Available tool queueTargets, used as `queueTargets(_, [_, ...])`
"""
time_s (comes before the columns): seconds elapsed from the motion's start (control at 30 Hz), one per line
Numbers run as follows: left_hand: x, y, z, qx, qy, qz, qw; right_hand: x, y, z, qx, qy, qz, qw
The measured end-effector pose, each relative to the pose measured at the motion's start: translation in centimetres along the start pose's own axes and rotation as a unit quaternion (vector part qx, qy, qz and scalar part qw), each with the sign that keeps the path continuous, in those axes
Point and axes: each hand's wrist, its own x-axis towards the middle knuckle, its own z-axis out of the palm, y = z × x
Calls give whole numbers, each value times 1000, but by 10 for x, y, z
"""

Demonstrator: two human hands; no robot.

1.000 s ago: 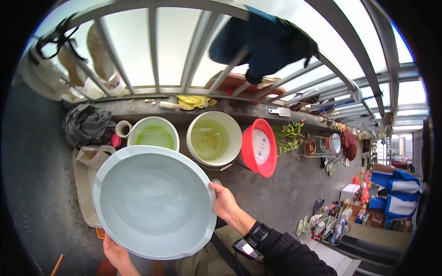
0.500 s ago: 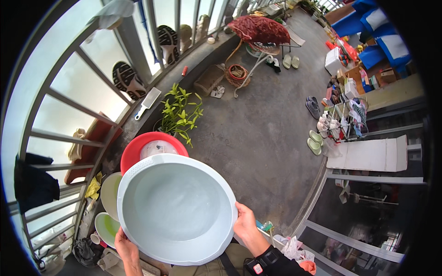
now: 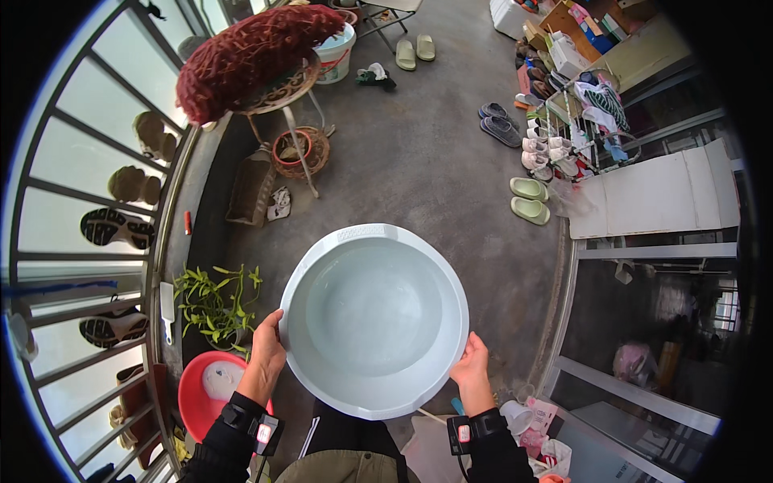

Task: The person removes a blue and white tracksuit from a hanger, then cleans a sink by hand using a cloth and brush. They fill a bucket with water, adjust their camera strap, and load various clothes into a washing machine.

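A wide, pale blue plastic basin (image 3: 294,330) hangs in front of my body, with what looks like clear water in its bottom. My left hand (image 3: 267,352) grips its left rim, and my right hand (image 3: 473,372) is closed on the lower right rim. The fingers of both hands are partly hidden under the basin. Below my left forearm stands a red basin (image 3: 192,386) with something whitish inside, partly covered by my sleeve.
A leafy potted plant (image 3: 216,302) and a white-bladed cleaver-like tool (image 3: 167,312) are by the left railing. Ahead, a dark red bundle (image 3: 258,60) lies on a round metal stand. Green slippers (image 3: 530,211) and a shoe rack (image 3: 576,133) line the right side.
The view has turned left and moved ahead. My hands have carried the pale basin away from above the red basin, out over the grey floor. Both hands keep hold of its rim.
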Motion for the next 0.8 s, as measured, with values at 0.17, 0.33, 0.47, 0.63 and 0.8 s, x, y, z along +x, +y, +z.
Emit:
queueTargets(0.17, [135,0,129,77,-27,-20,996,137,-33,16,30,79,-32,996])
queueTargets(0.33, [258,-11,221,190,-46,-2,981,252,-42,20,96,160,-26,982])
queueTargets(0.47, [337,-20,280,258,-43,22,965,322,-31,22,164,166,0,972])
queueTargets(0.63, [401,-29,335,331,-41,40,942,385,-16,19,212,191,18,958])
queueTargets(0.8, [416,-38,370,372,-23,44,927,406,-3,12,206,214,18,955])
